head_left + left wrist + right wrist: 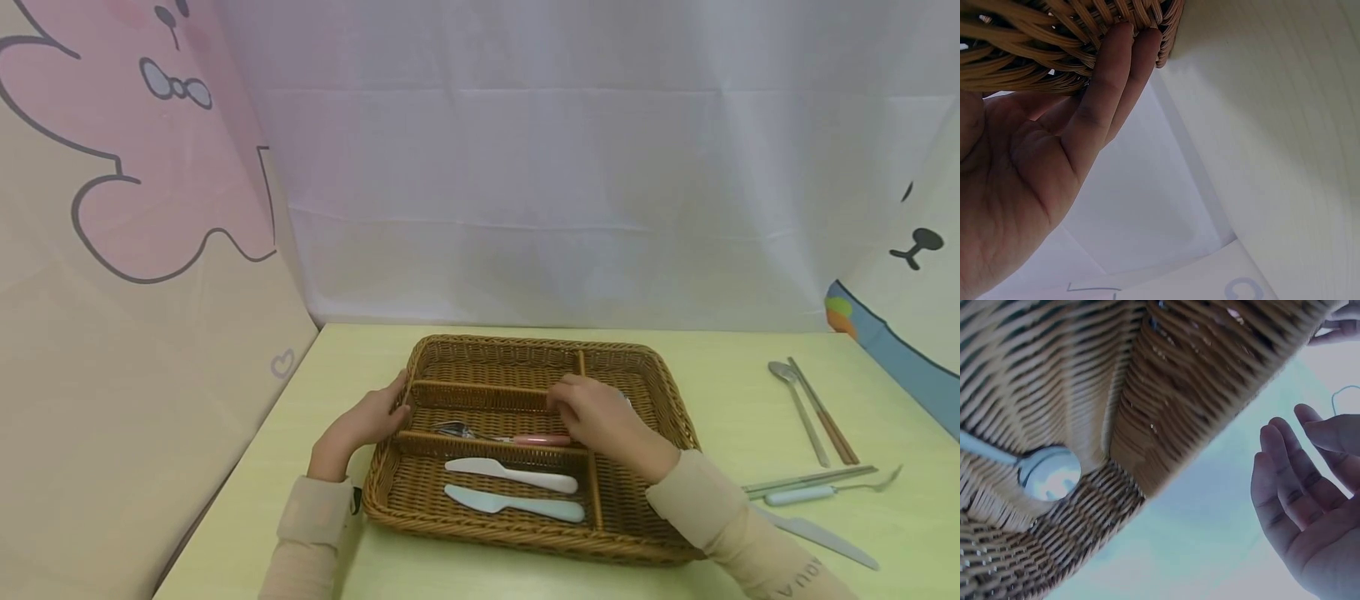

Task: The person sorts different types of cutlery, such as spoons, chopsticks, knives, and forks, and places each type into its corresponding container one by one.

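Beige right sleeve [716,504] angles over the wicker basket [480,531] on the desk [360,350]. Right hand [603,417]: fingers loosely bent downward, holding nothing, beside the pink-handled fork [542,440] in the middle compartment [450,414]. Left hand [366,418]: thumb and fingers grip the basket's left rim.

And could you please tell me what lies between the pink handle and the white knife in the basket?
In the head view, a woven divider of the basket lies between the pink handle and the white knife.
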`<state>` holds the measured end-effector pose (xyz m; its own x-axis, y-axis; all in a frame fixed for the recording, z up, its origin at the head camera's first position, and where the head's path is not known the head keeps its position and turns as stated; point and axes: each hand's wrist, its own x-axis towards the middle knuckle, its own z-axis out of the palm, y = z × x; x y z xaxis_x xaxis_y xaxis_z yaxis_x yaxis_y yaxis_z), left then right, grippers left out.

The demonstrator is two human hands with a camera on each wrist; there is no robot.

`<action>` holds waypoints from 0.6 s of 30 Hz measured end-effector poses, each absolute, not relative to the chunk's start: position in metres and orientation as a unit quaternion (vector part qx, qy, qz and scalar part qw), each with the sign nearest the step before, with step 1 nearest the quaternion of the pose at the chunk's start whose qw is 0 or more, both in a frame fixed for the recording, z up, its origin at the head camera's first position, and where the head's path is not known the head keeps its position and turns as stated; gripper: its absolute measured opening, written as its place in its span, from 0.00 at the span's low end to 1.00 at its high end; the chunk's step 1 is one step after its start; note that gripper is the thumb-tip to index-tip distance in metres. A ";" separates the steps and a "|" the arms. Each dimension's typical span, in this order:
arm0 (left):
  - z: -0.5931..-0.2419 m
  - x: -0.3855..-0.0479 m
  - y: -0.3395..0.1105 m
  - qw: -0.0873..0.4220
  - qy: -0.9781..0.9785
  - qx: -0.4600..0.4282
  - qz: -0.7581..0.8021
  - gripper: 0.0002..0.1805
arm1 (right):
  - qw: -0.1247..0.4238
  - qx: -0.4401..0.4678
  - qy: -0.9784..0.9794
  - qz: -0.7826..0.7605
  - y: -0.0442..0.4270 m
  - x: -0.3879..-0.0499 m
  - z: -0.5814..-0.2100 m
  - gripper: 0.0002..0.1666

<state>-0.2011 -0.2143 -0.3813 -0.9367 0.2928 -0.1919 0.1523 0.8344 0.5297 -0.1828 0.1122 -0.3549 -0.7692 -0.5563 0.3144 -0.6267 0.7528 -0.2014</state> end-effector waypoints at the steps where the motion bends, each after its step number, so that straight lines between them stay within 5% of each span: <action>1: -0.381 -0.201 -0.214 0.133 0.948 0.118 0.262 0.36 | 0.121 0.316 -0.929 0.148 0.114 -0.183 -0.354 0.08; 18: -0.382 -0.203 -0.216 0.128 0.950 0.128 0.255 0.36 | 0.152 0.275 -0.938 0.146 0.156 -0.177 -0.338 0.06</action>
